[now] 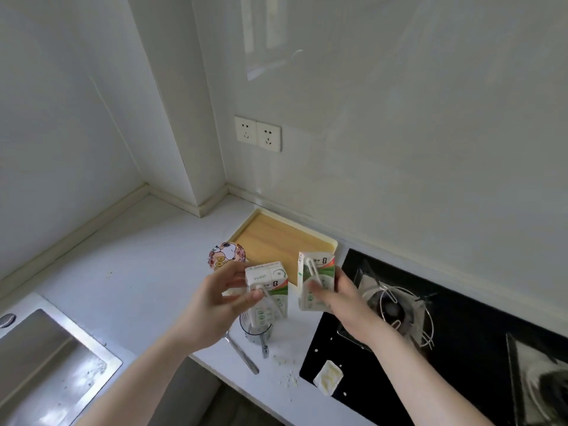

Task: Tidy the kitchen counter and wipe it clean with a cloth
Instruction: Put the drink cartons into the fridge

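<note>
Nearest you, your two forearms reach in from the bottom edge over the white tabletop point(132, 272). Low on the left sits the steel sink point(46, 358). On the right is the black glass hob point(461, 348), and a small pale packet point(327, 377) lies on its near corner. Crumbs point(287, 373) are scattered on the tabletop just beside that corner, and a metal spoon point(241, 353) lies at the tabletop's front edge.

Your left hand point(215, 302) grips a small drink carton point(270, 287) by its side, fingers curled round it, holding it above a clear measuring cup point(256, 330) that stands on the tabletop. Your right hand point(344, 305) holds a second carton point(316, 281), tilted a little, with the thumb across its front face and a wrapped straw on that face. The two cartons are lifted off the surface, near each other but apart.

A wire pot stand point(405, 315) rests on the burner just beyond your right hand. Behind the cartons lies a wooden tray point(276, 238) with a pale rim, close to the back wall, and a round lid with a cartoon dog print point(227, 256) sits just left of it. Two wall sockets point(257, 133) are fixed higher up.
</note>
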Available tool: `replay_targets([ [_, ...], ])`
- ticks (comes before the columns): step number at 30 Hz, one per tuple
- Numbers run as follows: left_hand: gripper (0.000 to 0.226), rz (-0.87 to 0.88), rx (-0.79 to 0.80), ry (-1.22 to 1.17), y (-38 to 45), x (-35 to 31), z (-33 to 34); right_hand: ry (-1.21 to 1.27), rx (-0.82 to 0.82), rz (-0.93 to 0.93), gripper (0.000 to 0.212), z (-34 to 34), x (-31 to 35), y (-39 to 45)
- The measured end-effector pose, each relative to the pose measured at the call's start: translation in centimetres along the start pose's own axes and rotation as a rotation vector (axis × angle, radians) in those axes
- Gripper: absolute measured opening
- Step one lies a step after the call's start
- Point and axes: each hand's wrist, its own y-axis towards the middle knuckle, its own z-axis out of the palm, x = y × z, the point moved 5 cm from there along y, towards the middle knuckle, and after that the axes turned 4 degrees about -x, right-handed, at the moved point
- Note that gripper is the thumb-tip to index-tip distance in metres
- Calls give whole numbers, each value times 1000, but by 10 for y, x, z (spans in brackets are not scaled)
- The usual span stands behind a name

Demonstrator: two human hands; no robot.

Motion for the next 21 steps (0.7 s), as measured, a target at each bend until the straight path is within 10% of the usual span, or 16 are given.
replay_targets([
  [21, 31, 235, 500, -58, -98, -17, -42, 216, -467, -149, 40, 124, -36, -195],
])
